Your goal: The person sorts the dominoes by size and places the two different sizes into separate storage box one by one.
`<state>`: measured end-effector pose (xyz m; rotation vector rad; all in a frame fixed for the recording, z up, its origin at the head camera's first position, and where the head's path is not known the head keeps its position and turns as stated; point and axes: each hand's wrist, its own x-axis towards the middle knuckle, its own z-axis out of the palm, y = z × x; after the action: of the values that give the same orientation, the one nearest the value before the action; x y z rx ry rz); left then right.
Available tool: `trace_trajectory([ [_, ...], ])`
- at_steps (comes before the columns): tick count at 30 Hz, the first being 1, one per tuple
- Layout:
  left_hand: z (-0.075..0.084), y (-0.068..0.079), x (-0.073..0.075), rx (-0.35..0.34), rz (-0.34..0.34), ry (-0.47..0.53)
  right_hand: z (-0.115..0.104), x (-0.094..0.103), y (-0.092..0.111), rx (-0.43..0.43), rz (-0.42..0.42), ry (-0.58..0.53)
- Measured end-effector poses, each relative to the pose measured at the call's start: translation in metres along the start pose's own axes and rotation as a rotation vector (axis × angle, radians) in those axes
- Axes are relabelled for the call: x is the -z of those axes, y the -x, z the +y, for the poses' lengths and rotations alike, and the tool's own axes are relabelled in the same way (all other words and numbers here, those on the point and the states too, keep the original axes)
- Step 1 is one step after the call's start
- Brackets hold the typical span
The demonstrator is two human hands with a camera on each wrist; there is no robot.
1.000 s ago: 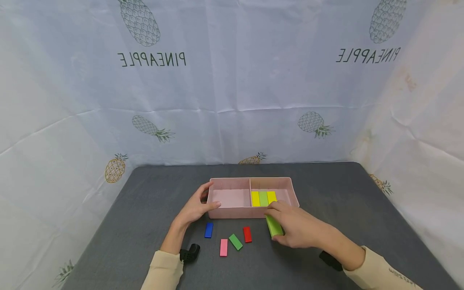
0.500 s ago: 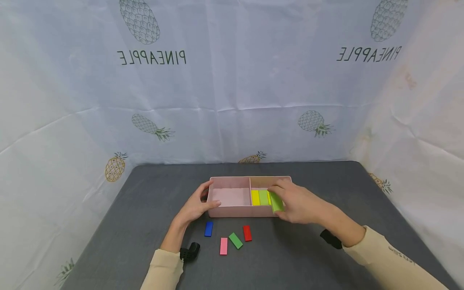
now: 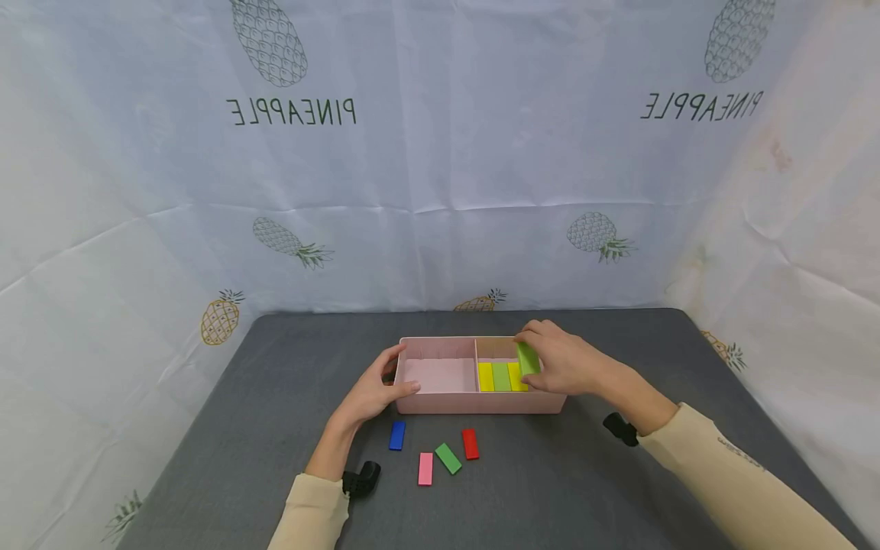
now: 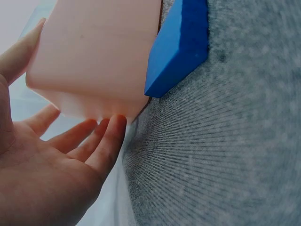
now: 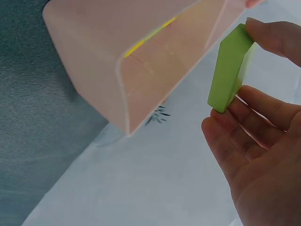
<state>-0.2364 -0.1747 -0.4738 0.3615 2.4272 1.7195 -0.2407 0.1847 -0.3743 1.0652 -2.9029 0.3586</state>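
A pink two-compartment box (image 3: 440,403) stands on the table. My left hand (image 3: 369,391) grips its left end, with the thumb on the front and the fingers along the end wall (image 4: 94,101). Above the right compartment, my right hand (image 3: 565,360) pinches a light green block (image 3: 528,359) between thumb and fingertips. In the right wrist view this block (image 5: 230,68) is tilted and apart from the box's rim. Inside that compartment lie a yellow block (image 3: 485,377), a light green one (image 3: 501,377) and another yellow one (image 3: 516,377), side by side. The left compartment (image 3: 436,374) holds nothing.
In front of the box, a blue block (image 3: 396,435), a pink block (image 3: 425,469), a green block (image 3: 448,458) and a red block (image 3: 470,444) lie on the dark grey table (image 3: 309,344). A pineapple-print cloth (image 3: 440,153) hangs behind and at the sides.
My right hand has carried the light green block from in front of the box, up and away from me, to over the right compartment. My left hand has stayed on the box.
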Motion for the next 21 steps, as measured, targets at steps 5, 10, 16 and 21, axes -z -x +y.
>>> trace_trajectory([
  [5, -0.001, 0.001, 0.001, -0.008, -0.002, 0.005, 0.007, -0.008, -0.005, -0.052, -0.054, -0.005],
  [10, -0.001, 0.001, 0.0, -0.005, -0.005, 0.011, 0.016, -0.018, -0.01, -0.095, -0.113, -0.002],
  [16, -0.002, 0.001, 0.001, -0.001, -0.004, 0.003, 0.025, -0.028, -0.014, -0.128, -0.186, 0.03],
  [21, -0.001, 0.001, 0.0, 0.0, 0.002, 0.006, 0.029, -0.032, -0.018, -0.131, -0.222, 0.042],
])
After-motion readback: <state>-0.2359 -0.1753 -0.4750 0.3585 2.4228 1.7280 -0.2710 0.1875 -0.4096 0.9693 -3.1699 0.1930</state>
